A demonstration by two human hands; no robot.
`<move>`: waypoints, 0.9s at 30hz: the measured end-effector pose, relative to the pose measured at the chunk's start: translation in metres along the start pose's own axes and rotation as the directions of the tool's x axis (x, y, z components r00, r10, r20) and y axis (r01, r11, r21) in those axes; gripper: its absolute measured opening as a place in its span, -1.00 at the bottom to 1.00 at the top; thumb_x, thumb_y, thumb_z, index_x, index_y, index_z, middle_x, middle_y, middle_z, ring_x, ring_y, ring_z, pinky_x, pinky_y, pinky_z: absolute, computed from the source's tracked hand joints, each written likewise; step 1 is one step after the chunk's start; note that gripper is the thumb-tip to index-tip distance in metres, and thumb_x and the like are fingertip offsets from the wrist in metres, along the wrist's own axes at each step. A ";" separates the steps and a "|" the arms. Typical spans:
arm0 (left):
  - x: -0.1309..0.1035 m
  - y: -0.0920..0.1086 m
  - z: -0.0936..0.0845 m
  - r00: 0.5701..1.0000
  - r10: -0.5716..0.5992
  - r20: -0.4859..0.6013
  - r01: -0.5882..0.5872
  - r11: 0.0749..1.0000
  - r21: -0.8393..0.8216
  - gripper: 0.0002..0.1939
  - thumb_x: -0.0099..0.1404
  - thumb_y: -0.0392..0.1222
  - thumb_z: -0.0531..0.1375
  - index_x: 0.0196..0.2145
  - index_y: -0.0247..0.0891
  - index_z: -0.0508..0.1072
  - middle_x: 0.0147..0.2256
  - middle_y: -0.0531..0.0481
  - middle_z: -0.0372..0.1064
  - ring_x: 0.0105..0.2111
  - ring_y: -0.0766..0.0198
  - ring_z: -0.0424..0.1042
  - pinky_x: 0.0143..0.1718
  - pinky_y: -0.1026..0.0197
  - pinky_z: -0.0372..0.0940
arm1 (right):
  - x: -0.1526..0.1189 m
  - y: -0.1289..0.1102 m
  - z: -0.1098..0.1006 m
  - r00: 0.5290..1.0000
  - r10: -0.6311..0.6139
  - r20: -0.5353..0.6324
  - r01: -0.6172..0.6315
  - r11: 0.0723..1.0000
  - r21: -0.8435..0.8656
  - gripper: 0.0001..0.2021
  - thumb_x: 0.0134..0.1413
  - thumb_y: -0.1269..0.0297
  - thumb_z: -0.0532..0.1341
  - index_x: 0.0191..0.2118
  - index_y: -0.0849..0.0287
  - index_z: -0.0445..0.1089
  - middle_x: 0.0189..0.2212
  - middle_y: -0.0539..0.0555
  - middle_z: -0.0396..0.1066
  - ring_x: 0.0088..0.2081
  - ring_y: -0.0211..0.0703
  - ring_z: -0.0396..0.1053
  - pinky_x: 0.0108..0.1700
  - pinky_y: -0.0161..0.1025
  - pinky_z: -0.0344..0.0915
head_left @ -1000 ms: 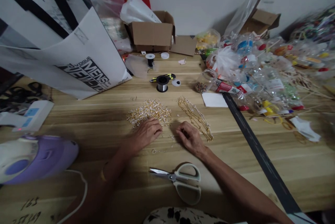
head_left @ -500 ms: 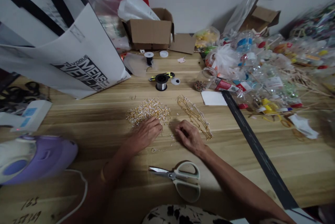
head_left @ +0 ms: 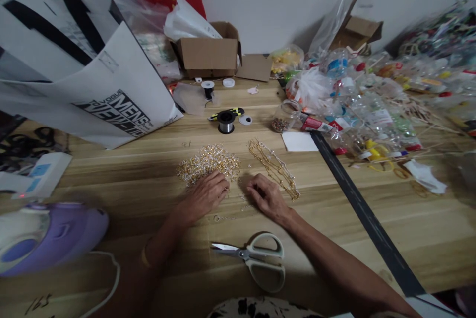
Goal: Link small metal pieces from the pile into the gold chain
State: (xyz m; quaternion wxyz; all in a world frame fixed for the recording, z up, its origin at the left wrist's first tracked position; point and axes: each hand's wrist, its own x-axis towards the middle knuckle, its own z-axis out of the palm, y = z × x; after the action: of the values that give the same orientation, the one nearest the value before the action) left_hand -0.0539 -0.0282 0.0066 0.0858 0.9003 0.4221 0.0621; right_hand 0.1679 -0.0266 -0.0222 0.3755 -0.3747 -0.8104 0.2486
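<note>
My left hand (head_left: pixel 208 194) rests at the near edge of a pile of small gold and silver beaded pieces (head_left: pixel 208 160). Its fingers are curled together, with a tiny bit of metal showing at the tips, too small to name. My right hand (head_left: pixel 268 198) lies on the table with thumb and fingers closed; what they hold, if anything, is hidden. Beaded gold and silver chains (head_left: pixel 273 166) are laid out just beyond it. Between the hands lie fine chain bits (head_left: pixel 245 204), and nearer me a short chain with a ring (head_left: pixel 217 218). Scissors (head_left: pixel 266 261) lie slightly open in front of me.
Wire spools (head_left: pixel 226 122) and a yellow-black cutter (head_left: pixel 238 111) lie beyond the pile. A large white bag (head_left: pixel 122 85) and a purple-white appliance (head_left: pixel 70 231) stand left. At right are a bead jar (head_left: pixel 286 115), a dark strip (head_left: pixel 364 209) and heaped plastic bottles (head_left: pixel 383 114).
The view has shifted slightly, so things sit a little lower and further left. Both hands keep nearly the same place and curled pose.
</note>
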 end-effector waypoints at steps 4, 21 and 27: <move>0.000 0.001 -0.001 1.000 -0.010 0.000 0.010 1.000 0.022 -0.88 0.30 -0.27 0.07 -0.38 -0.29 0.36 -0.31 -0.07 0.34 -0.23 0.17 0.26 -0.18 0.14 0.19 | 0.000 0.001 0.001 1.000 -0.004 -0.002 0.004 1.000 0.008 -0.89 0.21 0.35 0.07 -0.35 0.16 0.27 -0.45 0.04 0.28 -0.40 -0.21 0.25 -0.35 -0.28 0.21; 0.004 0.002 -0.002 0.972 -0.106 -0.211 0.057 0.972 -0.226 -0.85 0.16 -0.39 0.11 -0.50 -0.29 0.43 -0.49 -0.02 0.42 -0.43 0.27 0.36 -0.31 0.22 0.27 | 0.000 -0.001 0.000 1.000 -0.011 -0.026 0.011 1.000 0.017 -0.90 0.20 0.36 0.07 -0.36 0.16 0.26 -0.46 0.05 0.28 -0.43 -0.21 0.25 -0.38 -0.28 0.21; 0.009 0.006 0.000 0.870 -0.481 -0.106 0.258 0.630 -0.733 -0.94 0.05 -0.29 0.20 -0.49 -0.29 0.49 -0.52 -0.01 0.49 -0.51 0.32 0.43 -0.44 0.30 0.33 | 0.001 -0.004 -0.002 0.998 -0.059 -0.020 0.060 0.998 0.021 -0.91 0.20 0.38 0.06 -0.33 0.16 0.27 -0.44 0.06 0.30 -0.40 -0.20 0.27 -0.36 -0.29 0.23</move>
State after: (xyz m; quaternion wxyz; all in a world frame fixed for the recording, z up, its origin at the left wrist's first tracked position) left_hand -0.0434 -0.0249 0.0082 0.3663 0.6728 0.5519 0.3295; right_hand 0.1671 -0.0281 -0.0181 0.3948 -0.3488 -0.8147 0.2422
